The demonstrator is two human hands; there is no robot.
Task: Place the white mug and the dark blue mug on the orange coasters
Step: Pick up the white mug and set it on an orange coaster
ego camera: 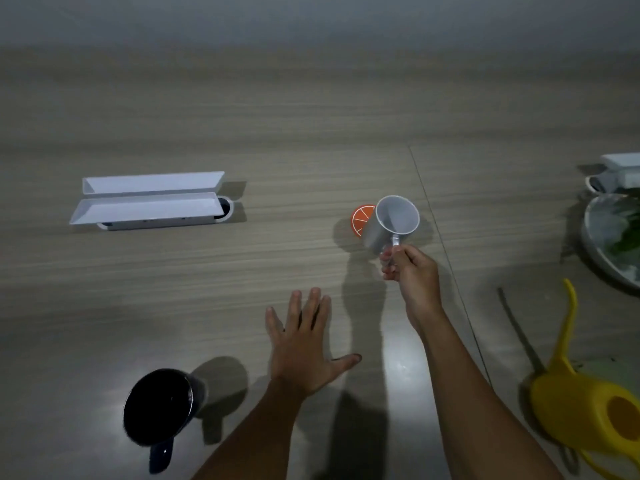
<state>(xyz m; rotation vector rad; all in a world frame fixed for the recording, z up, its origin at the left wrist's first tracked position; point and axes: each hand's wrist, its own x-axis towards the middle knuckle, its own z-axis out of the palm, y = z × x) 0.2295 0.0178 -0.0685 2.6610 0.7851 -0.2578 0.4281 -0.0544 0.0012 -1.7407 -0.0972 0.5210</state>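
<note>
My right hand (412, 268) grips the handle of the white mug (391, 225), which hangs tilted just above the table. Behind the mug's left side peeks an orange coaster (362, 218) with white slice lines; the mug hides most of it. No second coaster shows. The dark blue mug (159, 408) stands near the table's front left, its handle pointing toward me. My left hand (304, 348) lies flat on the table with fingers spread, between the two mugs and holding nothing.
A white open socket box (149, 202) sits in the wooden table (277, 133) at the left. A yellow watering can (585, 417) lies at the front right. A white plant pot (609, 237) and another white box (620, 169) stand at the right edge.
</note>
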